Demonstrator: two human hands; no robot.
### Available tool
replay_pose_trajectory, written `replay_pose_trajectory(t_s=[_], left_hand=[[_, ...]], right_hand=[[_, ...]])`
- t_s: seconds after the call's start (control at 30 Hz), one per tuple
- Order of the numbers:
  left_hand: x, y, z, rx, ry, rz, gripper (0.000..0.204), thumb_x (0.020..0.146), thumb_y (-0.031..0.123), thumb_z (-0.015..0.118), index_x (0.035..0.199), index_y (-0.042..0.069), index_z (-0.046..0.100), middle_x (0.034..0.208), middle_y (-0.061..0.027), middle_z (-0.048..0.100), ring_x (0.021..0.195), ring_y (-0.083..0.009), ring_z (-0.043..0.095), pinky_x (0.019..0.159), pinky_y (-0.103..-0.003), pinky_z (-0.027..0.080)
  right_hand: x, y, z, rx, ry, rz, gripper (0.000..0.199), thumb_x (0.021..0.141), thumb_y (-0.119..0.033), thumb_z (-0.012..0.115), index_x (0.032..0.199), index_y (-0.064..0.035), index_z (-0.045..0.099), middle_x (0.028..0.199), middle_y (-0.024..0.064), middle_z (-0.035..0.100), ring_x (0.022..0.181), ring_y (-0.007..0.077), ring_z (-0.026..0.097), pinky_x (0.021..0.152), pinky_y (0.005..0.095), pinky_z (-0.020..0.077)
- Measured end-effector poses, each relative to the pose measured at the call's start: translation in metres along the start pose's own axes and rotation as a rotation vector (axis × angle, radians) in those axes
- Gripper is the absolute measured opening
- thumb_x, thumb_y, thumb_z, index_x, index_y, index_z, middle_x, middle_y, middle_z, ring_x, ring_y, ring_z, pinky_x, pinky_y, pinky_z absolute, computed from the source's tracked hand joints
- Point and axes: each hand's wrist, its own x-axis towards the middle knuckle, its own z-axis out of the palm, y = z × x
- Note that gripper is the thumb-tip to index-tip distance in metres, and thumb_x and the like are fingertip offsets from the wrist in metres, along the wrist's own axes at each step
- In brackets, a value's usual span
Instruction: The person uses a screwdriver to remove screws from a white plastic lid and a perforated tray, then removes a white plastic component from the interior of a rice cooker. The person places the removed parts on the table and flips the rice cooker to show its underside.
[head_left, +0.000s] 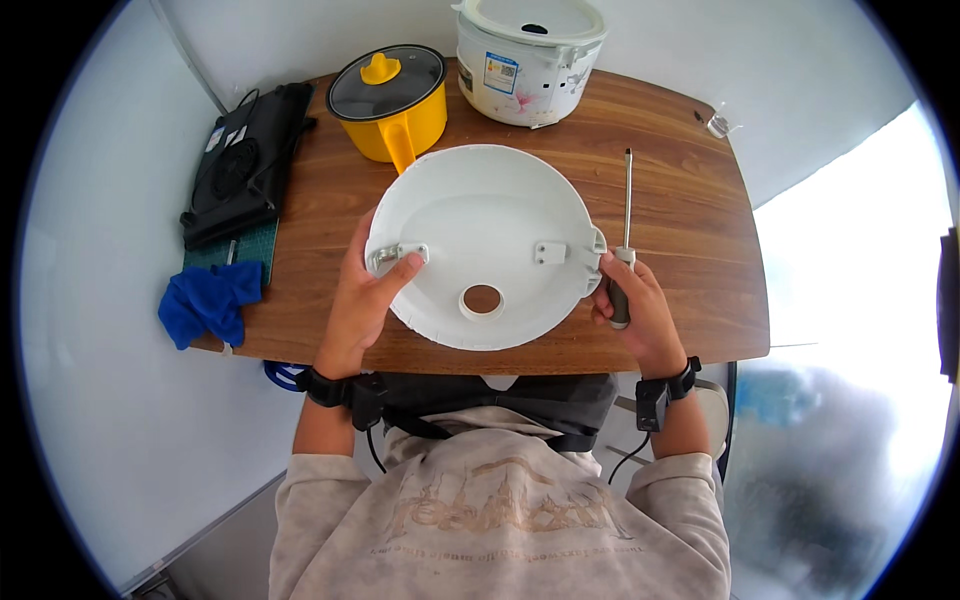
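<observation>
In front of me is a round white plastic lid cover [480,215], its hollow inside facing up and a round hole near its lower edge. My left hand [362,295] grips its left rim, thumb on a small screwed bracket with a metal piece [385,258] beside it. A second small white bracket [549,253] sits inside at the right. My right hand [645,305] is closed around the grey handle of a screwdriver [628,210], whose long shaft points away from me. Its fingertips are at the hinge tabs [594,262] on the cover's right rim; whether they grip it I cannot tell.
A white rice cooker body [530,85] and a yellow lidded pot [410,125] stand at the table's back. Left lie a black flat appliance [240,175], a green mat [262,245] and a blue cloth [208,302]. A small clear item [718,125] rests at the far right edge.
</observation>
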Motion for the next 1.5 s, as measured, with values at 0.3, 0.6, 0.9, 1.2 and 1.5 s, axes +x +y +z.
replay_pose_trajectory(t_s=[0.3, 0.6, 0.9, 1.2, 1.5], left_hand=[[0.0, 0.0, -0.004, 0.21, 0.0, 0.068, 0.075, 0.092, 0.023, 0.078, 0.152, 0.003, 0.037, 0.144, -0.0145, 0.052, 0.133, -0.0229, 0.051, 0.111, -0.037, 0.042], [-0.001, 0.005, -0.022, 0.144, -0.252, 0.034, 0.095, 0.096, 0.074, 0.037, 0.161, 0.008, 0.019, 0.161, -0.0111, 0.032, 0.145, -0.0255, 0.038, 0.118, -0.043, 0.033], [0.004, 0.006, -0.023, -0.205, -0.291, -0.055, 0.08, 0.102, 0.068, 0.03, 0.155, 0.008, 0.038, 0.159, -0.0146, 0.038, 0.145, -0.0274, 0.038, 0.121, -0.044, 0.029], [-0.01, 0.012, -0.009, 0.052, -0.195, -0.191, 0.07, 0.105, 0.057, 0.041, 0.158, 0.012, 0.034, 0.159, -0.0162, 0.037, 0.148, -0.0271, 0.034, 0.122, -0.037, 0.025], [-0.004, -0.009, -0.016, 0.444, -0.317, -0.038, 0.069, 0.103, 0.038, 0.06, 0.159, 0.01, 0.031, 0.153, -0.0203, 0.043, 0.14, -0.0287, 0.044, 0.113, -0.038, 0.038]], right_hand=[[-0.003, -0.01, -0.004, 0.018, -0.082, 0.042, 0.032, 0.104, -0.033, 0.058, 0.105, -0.0016, 0.065, 0.075, 0.0102, 0.068, 0.057, 0.0117, 0.059, 0.054, 0.0269, 0.0513], [-0.004, -0.013, -0.013, -0.037, -0.092, 0.01, 0.051, 0.106, -0.047, 0.051, 0.114, 0.0014, 0.064, 0.083, 0.0122, 0.07, 0.068, 0.0166, 0.067, 0.061, 0.0307, 0.056], [-0.002, -0.012, -0.005, -0.016, -0.109, -0.007, 0.057, 0.106, -0.045, 0.052, 0.135, 0.0037, 0.059, 0.095, 0.0115, 0.071, 0.081, 0.0149, 0.07, 0.068, 0.028, 0.0593], [0.004, -0.008, -0.008, 0.02, -0.124, -0.033, 0.043, 0.101, -0.019, 0.065, 0.136, 0.0052, 0.059, 0.103, 0.0086, 0.07, 0.086, 0.0134, 0.067, 0.072, 0.0276, 0.0577], [0.013, -0.007, -0.008, -0.119, -0.093, -0.095, 0.048, 0.097, -0.007, 0.061, 0.144, 0.0013, 0.054, 0.101, 0.0045, 0.07, 0.084, 0.0099, 0.062, 0.072, 0.0266, 0.0526]])
